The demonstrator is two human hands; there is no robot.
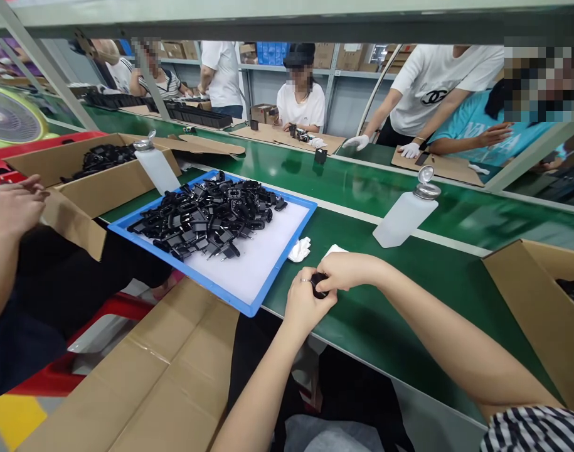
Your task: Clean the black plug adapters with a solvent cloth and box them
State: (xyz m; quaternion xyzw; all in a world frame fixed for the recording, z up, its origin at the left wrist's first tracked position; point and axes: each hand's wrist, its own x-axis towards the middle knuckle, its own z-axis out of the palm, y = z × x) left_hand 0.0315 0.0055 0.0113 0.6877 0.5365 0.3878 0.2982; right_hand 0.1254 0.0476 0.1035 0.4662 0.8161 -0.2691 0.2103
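Observation:
My left hand [308,302] and my right hand [349,271] meet over the green conveyor belt [385,307], close together. Between them they hold a small black plug part [319,286], mostly hidden by my fingers. A ring sits on a finger of my left hand. Just left of my hands lies a blue-rimmed tray [261,276] with a white liner, carrying a heap of black plug adapters [206,220]. Two white cloths [299,250] lie on the belt beyond my fingers, by the tray's corner.
A plastic dispenser bottle [405,211] stands on the belt at right, another [152,164] behind the tray. Cardboard boxes [531,314] hold black parts at either side. A neighbour's hands [14,207] rest at left. Co-workers in white gloves stand across the belt.

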